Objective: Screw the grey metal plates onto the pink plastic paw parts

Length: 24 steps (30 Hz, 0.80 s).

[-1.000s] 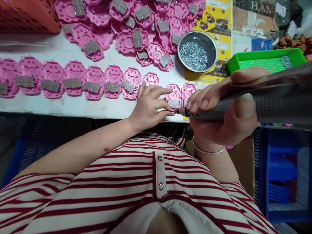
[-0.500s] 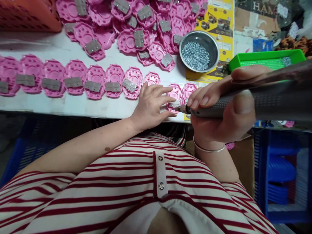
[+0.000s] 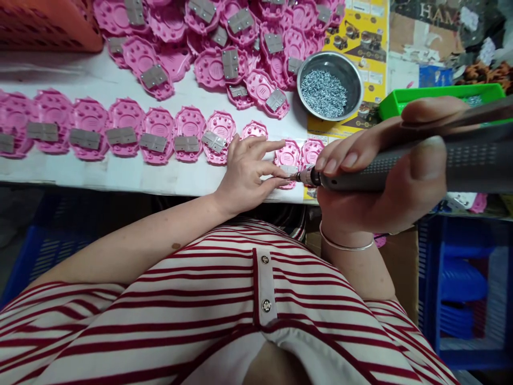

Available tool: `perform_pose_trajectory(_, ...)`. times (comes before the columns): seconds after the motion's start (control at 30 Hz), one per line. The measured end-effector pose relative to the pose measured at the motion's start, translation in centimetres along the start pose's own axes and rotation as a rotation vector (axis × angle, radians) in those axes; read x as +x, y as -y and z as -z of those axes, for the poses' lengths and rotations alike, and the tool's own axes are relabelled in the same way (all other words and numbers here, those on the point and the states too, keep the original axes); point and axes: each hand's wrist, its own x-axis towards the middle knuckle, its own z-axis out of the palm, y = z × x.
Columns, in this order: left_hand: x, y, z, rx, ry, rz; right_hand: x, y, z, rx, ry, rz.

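Driver bit (image 3: 294, 177) at a pink case (image 3: 287, 152), just right of the frame's centre.
The right hand (image 3: 360, 208) gripped the electric screwdriver (image 3: 473, 160), its long axis running in from the right edge, tip leftward; the case's ran up-down. The left hand's (image 3: 248, 171) thumb and forefinger nearly met there; any screw between couldn't be told. Steady, square pressure probably mattered, fingertips clear.

Pink casings (image 3: 158, 120), grey plates (image 3: 153, 142), grey driver (image 3: 473, 166); red-and-white striped shirt (image 3: 180, 305).
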Motion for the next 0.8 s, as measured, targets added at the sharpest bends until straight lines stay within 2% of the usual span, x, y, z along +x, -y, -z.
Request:
perform_pose_trajectory(0.1, 0.1, -0.2, 0.2, -0.011, 0.012, 0.009, 0.3, 0.2, 0.0, 0.031, 0.025, 0.001)
perform_pose_trajectory(0.37, -0.1, -0.7, 0.1, 0.07, 0.007, -0.025, 0.6, -0.9, -0.2, 0.213, 0.074, 0.144)
perform_pose_trajectory(0.63, 0.4, -0.9, 0.2, 0.182, 0.059, 0.037, -0.1, -2.1, -0.2, -0.064, -0.091, 0.125)
perform_pose_trajectory(0.8, 0.9, -0.9, 0.2, 0.173, 0.077, 0.058, 0.0, -3.7, 0.2, -0.155, -0.005, 0.093)
